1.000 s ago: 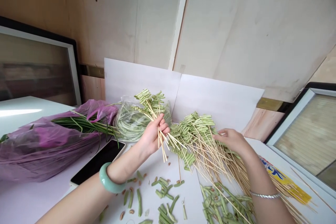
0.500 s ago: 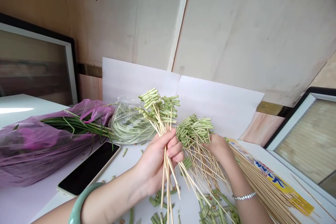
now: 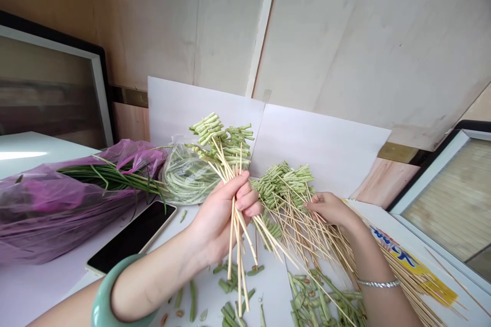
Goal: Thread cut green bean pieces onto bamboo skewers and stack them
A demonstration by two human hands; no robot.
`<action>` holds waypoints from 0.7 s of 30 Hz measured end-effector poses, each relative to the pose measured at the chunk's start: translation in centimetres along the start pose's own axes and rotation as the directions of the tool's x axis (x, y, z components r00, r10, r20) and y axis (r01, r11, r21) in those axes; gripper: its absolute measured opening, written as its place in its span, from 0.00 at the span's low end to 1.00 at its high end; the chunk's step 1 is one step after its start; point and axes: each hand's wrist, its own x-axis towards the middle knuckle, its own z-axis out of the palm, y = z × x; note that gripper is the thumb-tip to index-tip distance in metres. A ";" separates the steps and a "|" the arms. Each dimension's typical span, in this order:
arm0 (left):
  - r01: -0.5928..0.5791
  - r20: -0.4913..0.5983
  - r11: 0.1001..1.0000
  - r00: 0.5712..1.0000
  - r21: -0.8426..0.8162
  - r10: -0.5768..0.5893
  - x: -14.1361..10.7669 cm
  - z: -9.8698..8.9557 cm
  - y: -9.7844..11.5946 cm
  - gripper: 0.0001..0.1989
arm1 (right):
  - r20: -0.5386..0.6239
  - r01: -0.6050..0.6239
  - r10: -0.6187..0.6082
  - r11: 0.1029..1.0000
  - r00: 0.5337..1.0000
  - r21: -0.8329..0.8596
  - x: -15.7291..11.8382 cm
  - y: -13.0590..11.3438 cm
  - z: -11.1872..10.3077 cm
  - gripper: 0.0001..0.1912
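My left hand point(image 3: 230, 209) is closed round a bundle of wooden skewers, with skewered green bean pieces point(image 3: 224, 143) fanned out above the fist. To the right, a pile of skewered beans point(image 3: 286, 184) lies on the white table, its bare sticks point(image 3: 297, 232) pointing toward me. My right hand point(image 3: 326, 208) is at the right side of that pile, thumb and fingers pinched on a thin skewer. Cut bean pieces point(image 3: 322, 301) are scattered below both hands.
A purple bag point(image 3: 65, 214) with long green stalks lies at the left, near a black phone point(image 3: 132, 237). Behind is a clear bag of long beans point(image 3: 187, 173). Loose skewers point(image 3: 406, 276) and a yellow packet point(image 3: 433, 281) lie at the right.
My left hand has moved slightly up and left with its bundle. My right hand has shifted a little to the right along the pile's edge.
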 end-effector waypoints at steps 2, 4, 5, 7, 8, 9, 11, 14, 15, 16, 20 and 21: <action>-0.011 0.006 1.000 1.000 -0.002 0.011 0.1 -0.1 0.1 0.20 | 0.024 -0.012 0.010 0.997 1.000 0.078 -0.1 0.3 -0.3 0.13; -0.021 0.019 1.000 1.000 -0.010 0.021 0.2 -0.2 0.2 0.20 | 0.023 -0.025 0.022 0.990 0.999 0.139 -0.2 0.5 -0.7 0.13; -0.023 0.024 1.000 0.999 -0.015 0.024 0.3 -0.2 0.3 0.20 | 0.010 -0.031 0.030 0.986 1.000 0.163 -0.2 0.5 -1.0 0.13; -0.027 0.030 0.999 0.999 -0.024 0.028 0.3 -0.2 0.4 0.20 | -0.035 -0.039 0.047 0.980 0.998 0.196 -0.2 0.6 -1.5 0.12; -0.029 0.032 0.999 0.999 -0.027 0.030 0.4 -0.2 0.5 0.20 | -0.066 -0.041 0.056 0.978 0.996 0.206 -0.3 0.7 -1.8 0.12; -0.032 0.031 0.999 0.999 -0.029 0.033 0.4 -0.3 0.5 0.20 | -0.101 -0.042 0.065 0.977 0.993 0.209 -0.3 0.6 -2.1 0.12; -0.042 0.031 0.999 0.999 -0.033 0.043 0.5 -0.3 0.6 0.20 | -0.170 -0.044 0.078 0.980 0.982 0.194 -0.5 0.4 -2.5 0.13; -0.051 0.021 0.998 0.998 -0.042 0.051 0.5 -0.2 0.8 0.20 | -0.229 -0.035 0.062 0.992 0.971 0.122 -1.0 -0.6 -2.2 0.14; -0.052 0.018 0.998 0.998 -0.043 0.053 0.4 -0.2 0.8 0.20 | -0.226 -0.029 0.047 0.996 0.973 0.086 -1.2 -1.0 -1.8 0.14; -0.053 0.016 0.998 0.998 -0.041 0.054 0.4 -0.2 0.9 0.21 | -0.210 -0.020 0.030 0.999 0.977 0.048 -1.3 -1.4 -1.3 0.14; -0.071 0.017 0.997 0.997 -0.032 0.071 0.4 -0.1 1.2 0.21 | -0.088 0.013 -0.022 0.995 0.996 -0.101 -1.2 -2.9 1.3 0.13; -0.076 0.013 0.997 0.997 -0.030 0.076 0.4 -0.1 1.2 0.21 | -0.063 0.019 -0.028 0.991 0.998 -0.131 -1.1 -3.0 1.8 0.13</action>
